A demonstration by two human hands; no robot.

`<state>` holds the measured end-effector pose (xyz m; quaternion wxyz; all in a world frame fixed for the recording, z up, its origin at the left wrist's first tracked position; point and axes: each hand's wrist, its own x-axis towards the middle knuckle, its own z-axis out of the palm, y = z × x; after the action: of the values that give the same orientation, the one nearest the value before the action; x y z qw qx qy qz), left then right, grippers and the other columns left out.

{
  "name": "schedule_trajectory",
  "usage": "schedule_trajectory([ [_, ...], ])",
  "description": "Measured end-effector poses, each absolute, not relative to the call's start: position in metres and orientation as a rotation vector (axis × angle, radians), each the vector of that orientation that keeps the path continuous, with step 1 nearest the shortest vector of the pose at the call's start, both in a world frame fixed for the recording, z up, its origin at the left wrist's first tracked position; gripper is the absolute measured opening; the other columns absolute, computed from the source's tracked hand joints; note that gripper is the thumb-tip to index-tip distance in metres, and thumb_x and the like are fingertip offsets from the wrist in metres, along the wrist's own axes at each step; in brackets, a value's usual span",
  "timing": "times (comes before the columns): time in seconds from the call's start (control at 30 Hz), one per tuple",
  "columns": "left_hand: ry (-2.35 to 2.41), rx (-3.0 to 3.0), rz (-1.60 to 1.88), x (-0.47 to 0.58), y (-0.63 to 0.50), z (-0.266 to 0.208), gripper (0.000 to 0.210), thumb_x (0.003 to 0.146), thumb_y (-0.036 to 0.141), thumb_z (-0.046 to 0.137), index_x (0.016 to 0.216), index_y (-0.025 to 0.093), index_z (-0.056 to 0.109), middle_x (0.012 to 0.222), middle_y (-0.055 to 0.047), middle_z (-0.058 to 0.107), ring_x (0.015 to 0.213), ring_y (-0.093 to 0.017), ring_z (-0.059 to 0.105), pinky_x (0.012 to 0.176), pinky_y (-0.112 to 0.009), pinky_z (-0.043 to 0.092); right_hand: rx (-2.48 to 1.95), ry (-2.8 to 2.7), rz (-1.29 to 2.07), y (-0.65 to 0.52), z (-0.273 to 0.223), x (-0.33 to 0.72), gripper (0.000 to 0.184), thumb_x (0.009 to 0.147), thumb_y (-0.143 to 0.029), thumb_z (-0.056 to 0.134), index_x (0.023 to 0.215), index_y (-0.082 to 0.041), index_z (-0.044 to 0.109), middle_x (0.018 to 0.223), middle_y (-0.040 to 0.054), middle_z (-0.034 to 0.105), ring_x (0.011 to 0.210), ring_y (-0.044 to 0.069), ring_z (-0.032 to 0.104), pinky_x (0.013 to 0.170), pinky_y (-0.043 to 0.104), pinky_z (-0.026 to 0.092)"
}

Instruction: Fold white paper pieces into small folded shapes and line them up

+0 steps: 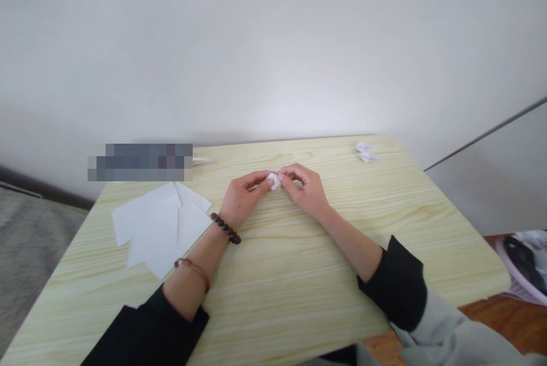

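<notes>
One small folded white paper, held between both hands above the middle of the table, toward the far side. Left hand: thumb and forefinger pinched on the paper's left side; dark beaded bracelet at the wrist, copper-coloured open bangle higher on the forearm. Right hand: thumb and forefinger closed together on the paper's right edge. Loose white paper sheets, overlapping and fanned, at left, beside the left forearm. Two pointed folded paper pieces, one just beyond the other, at far right. One wooden-grained table, pale yellow, against a white wall. One pink plastic basket, right of the table.
</notes>
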<state>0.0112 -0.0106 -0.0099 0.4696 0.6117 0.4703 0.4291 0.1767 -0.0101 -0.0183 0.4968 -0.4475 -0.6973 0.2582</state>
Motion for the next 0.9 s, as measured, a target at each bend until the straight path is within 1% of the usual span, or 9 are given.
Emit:
schedule_trajectory([
  [0.13, 1.183, 1.488, 1.052, 0.0111, -0.0105, -0.0091, 0.038, 0.072, 0.045, 0.071, 0.098, 0.017, 0.072, 0.103, -0.007, 0.073, 0.098, -0.025, 0.065, 0.09, -0.037, 0.05, -1.081, -1.682, 0.673, -0.0096, -0.019, 0.1769, 0.014, 0.084, -0.03, 0.056, 0.082, -0.018, 0.063, 0.078, 0.0033, 0.068, 0.063, 0.013, 0.064, 0.052, 0.021, 0.047],
  [0.23, 1.217, 1.498, 1.056, 0.0113, -0.0102, -0.0095, 0.039, 0.068, 0.044, 0.074, 0.095, 0.017, 0.073, 0.097, -0.006, 0.074, 0.093, -0.026, 0.067, 0.086, -0.038, 0.052, -1.07, -1.674, 0.688, -0.0091, -0.0202, 0.1769, 0.015, 0.084, -0.032, 0.057, 0.082, -0.019, 0.064, 0.079, 0.0038, 0.068, 0.065, 0.013, 0.065, 0.054, 0.022, 0.049],
  [0.33, 1.248, 1.537, 1.066, 0.0113, -0.0108, -0.0102, 0.038, 0.067, 0.046, 0.074, 0.092, 0.016, 0.073, 0.092, -0.007, 0.075, 0.087, -0.024, 0.068, 0.081, -0.035, 0.054, -1.03, -1.688, 0.725, -0.009, -0.0204, 0.177, 0.015, 0.084, -0.032, 0.058, 0.084, -0.019, 0.065, 0.081, 0.0039, 0.068, 0.069, 0.014, 0.066, 0.062, 0.024, 0.053],
  [0.4, 1.27, 1.586, 1.079, 0.0109, -0.0116, -0.0108, 0.036, 0.071, 0.046, 0.071, 0.091, 0.016, 0.073, 0.091, -0.007, 0.075, 0.085, -0.023, 0.068, 0.079, -0.033, 0.055, -0.987, -1.709, 0.759, -0.0091, -0.02, 0.1771, 0.014, 0.083, -0.032, 0.06, 0.087, -0.019, 0.066, 0.085, 0.0042, 0.069, 0.073, 0.014, 0.067, 0.069, 0.026, 0.054],
  [0.47, 1.288, 1.654, 1.091, 0.0103, -0.0124, -0.0116, 0.034, 0.074, 0.046, 0.068, 0.091, 0.017, 0.073, 0.09, -0.006, 0.075, 0.083, -0.021, 0.069, 0.077, -0.03, 0.055, -0.962, -1.722, 0.752, -0.0091, -0.0192, 0.1772, 0.014, 0.083, -0.031, 0.061, 0.089, -0.019, 0.067, 0.086, 0.0046, 0.069, 0.077, 0.014, 0.067, 0.073, 0.027, 0.054],
  [0.7, 1.312, 1.823, 1.066, 0.0092, -0.0142, -0.011, 0.034, 0.077, 0.049, 0.062, 0.087, 0.018, 0.072, 0.085, -0.004, 0.075, 0.076, -0.019, 0.069, 0.074, -0.028, 0.056, -0.998, -1.796, 0.609, -0.0081, -0.0163, 0.1778, 0.013, 0.084, -0.029, 0.061, 0.079, -0.02, 0.068, 0.079, 0.0028, 0.069, 0.076, 0.014, 0.064, 0.071, 0.026, 0.052],
  [0.77, 1.305, 1.835, 1.059, 0.0094, -0.0141, -0.0104, 0.035, 0.077, 0.05, 0.062, 0.087, 0.018, 0.072, 0.085, -0.004, 0.075, 0.076, -0.019, 0.069, 0.074, -0.028, 0.055, -1.011, -1.764, 0.657, -0.0076, -0.0177, 0.1778, 0.014, 0.084, -0.031, 0.061, 0.078, -0.019, 0.067, 0.077, 0.0026, 0.069, 0.072, 0.013, 0.064, 0.069, 0.026, 0.052],
  [0.9, 1.281, 1.807, 1.033, 0.0087, -0.0125, -0.0113, 0.036, 0.076, 0.05, 0.062, 0.088, 0.017, 0.071, 0.084, -0.004, 0.074, 0.076, -0.019, 0.068, 0.073, -0.027, 0.054, -0.99, -1.655, 0.869, -0.006, -0.023, 0.1781, 0.016, 0.082, -0.033, 0.063, 0.08, -0.018, 0.067, 0.076, 0.002, 0.069, 0.067, 0.013, 0.065, 0.067, 0.025, 0.053],
])
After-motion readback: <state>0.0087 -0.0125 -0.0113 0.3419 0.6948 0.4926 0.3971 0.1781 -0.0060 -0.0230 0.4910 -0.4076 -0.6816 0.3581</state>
